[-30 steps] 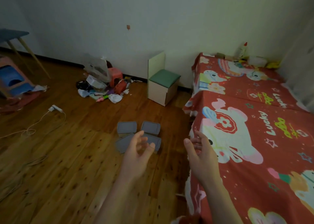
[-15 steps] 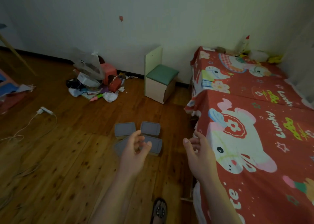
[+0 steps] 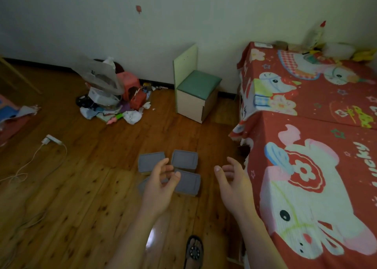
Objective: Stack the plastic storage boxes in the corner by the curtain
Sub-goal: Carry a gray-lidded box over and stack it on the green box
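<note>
Several small plastic storage boxes with grey lids sit clustered on the wooden floor: a back left box [image 3: 150, 162], a back right box [image 3: 184, 159], a front right box [image 3: 187, 182], and a front left box [image 3: 143, 185] mostly hidden behind my left hand. My left hand [image 3: 161, 184] hovers in front of the cluster, palm turned inward, fingers loosely spread, holding nothing. My right hand [image 3: 232, 184] is held out to the right of the boxes, fingers relaxed and empty. No curtain is plainly visible.
A bed with a red cartoon cover [image 3: 312, 150] fills the right side. A small green-seated chair [image 3: 196, 89] stands by the wall. A pile of rubbish and bags [image 3: 111, 97] lies at the back left. A white cable and plug [image 3: 49, 141] trails across the floor. My sandalled foot [image 3: 193, 250] shows below.
The view has moved closer to the boxes and slightly left. Both hands stay raised and empty, and my sandalled foot has come into sight.
</note>
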A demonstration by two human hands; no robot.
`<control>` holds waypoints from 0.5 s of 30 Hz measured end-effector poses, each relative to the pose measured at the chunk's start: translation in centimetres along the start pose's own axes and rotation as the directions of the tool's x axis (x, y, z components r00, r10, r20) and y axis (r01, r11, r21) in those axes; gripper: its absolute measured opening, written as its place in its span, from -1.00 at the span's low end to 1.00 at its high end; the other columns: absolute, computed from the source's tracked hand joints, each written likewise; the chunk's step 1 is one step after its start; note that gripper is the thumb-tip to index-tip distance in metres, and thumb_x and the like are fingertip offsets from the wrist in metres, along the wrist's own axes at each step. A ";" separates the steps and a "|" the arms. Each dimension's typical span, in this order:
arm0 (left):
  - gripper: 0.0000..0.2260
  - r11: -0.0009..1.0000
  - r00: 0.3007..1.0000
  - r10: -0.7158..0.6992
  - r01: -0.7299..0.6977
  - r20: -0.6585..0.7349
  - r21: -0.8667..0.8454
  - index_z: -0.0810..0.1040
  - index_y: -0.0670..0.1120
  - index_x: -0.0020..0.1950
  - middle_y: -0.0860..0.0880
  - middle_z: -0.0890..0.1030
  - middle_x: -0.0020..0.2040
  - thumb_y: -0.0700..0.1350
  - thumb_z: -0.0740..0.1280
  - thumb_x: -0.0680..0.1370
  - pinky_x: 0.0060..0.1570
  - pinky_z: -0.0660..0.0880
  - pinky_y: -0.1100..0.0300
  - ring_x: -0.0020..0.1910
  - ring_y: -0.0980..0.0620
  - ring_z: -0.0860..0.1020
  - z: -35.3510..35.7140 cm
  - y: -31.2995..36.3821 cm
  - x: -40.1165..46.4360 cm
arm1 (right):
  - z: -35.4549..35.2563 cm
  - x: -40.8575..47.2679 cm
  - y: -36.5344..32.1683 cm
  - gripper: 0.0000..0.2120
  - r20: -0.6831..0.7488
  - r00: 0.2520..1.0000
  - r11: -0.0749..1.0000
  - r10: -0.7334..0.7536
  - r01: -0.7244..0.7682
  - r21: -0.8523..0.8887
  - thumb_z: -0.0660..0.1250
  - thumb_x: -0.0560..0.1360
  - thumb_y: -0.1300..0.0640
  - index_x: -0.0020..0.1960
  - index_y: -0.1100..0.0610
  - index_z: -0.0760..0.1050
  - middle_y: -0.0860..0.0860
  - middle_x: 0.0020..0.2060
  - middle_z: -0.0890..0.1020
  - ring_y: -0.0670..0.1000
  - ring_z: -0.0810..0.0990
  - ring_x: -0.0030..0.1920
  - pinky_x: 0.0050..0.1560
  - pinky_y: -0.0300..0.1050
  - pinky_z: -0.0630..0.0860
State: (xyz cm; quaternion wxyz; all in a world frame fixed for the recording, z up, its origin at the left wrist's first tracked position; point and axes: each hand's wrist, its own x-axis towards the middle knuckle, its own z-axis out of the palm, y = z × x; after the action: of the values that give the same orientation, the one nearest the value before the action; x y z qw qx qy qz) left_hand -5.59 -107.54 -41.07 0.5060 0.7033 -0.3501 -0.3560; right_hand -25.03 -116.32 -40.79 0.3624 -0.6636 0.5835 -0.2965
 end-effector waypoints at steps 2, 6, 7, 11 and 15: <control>-0.57 1.000 1.000 -0.003 0.003 -0.001 0.018 0.34 0.13 0.39 0.18 0.52 0.16 0.06 0.35 0.55 -0.10 0.39 0.56 0.07 0.42 0.48 0.9 0.0 2.3 | 0.3 2.4 0.5 -0.42 0.014 1.000 1.000 0.017 -0.017 -0.006 0.22 0.53 -0.31 0.46 -0.09 0.29 -0.21 0.13 0.53 -0.24 0.52 0.07 -0.10 -0.32 0.47; -0.58 0.998 0.999 -0.042 0.042 -0.004 0.035 0.34 0.15 0.39 0.22 0.53 0.15 0.08 0.34 0.55 -0.06 0.42 0.46 0.08 0.41 0.48 2.6 -0.9 6.7 | 0.8 7.1 1.8 -0.42 0.048 0.997 0.997 0.068 -0.066 -0.037 0.22 0.53 -0.31 0.47 -0.11 0.28 -0.19 0.16 0.53 -0.21 0.52 0.10 -0.01 -0.23 0.53; -0.58 0.998 0.999 -0.053 0.053 -0.008 0.043 0.34 0.15 0.39 0.23 0.53 0.14 0.08 0.34 0.56 -0.04 0.42 0.42 0.08 0.42 0.48 3.0 -1.3 7.6 | 1.0 8.1 2.0 -0.42 0.060 0.995 0.996 0.077 -0.074 -0.045 0.22 0.53 -0.31 0.47 -0.10 0.27 -0.18 0.16 0.53 -0.20 0.52 0.11 0.01 -0.21 0.54; -0.58 0.994 0.996 -0.086 0.085 0.005 0.073 0.35 0.10 0.40 0.22 0.52 0.14 0.06 0.34 0.57 -0.01 0.41 0.37 0.07 0.44 0.46 4.1 -3.2 11.2 | 2.7 11.8 2.9 -0.41 0.104 0.991 0.994 0.084 -0.075 -0.085 0.22 0.54 -0.30 0.48 -0.07 0.27 -0.17 0.17 0.52 -0.19 0.51 0.12 0.01 -0.24 0.50; -0.56 0.985 0.994 -0.110 0.107 0.014 0.136 0.35 0.08 0.42 0.24 0.50 0.15 0.09 0.33 0.56 -0.03 0.40 0.41 0.09 0.40 0.46 4.7 -6.2 15.3 | 5.3 15.0 4.3 -0.39 0.141 0.985 0.989 0.103 -0.087 -0.116 0.21 0.54 -0.31 0.49 -0.06 0.27 -0.15 0.19 0.50 -0.18 0.49 0.13 -0.01 -0.28 0.46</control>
State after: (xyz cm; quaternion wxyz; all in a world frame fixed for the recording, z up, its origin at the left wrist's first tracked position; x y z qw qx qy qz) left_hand -1.13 -121.29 -50.41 0.4332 0.7503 -0.3399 -0.3659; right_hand -20.96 -130.68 -47.78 0.3811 -0.6740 0.6016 -0.1966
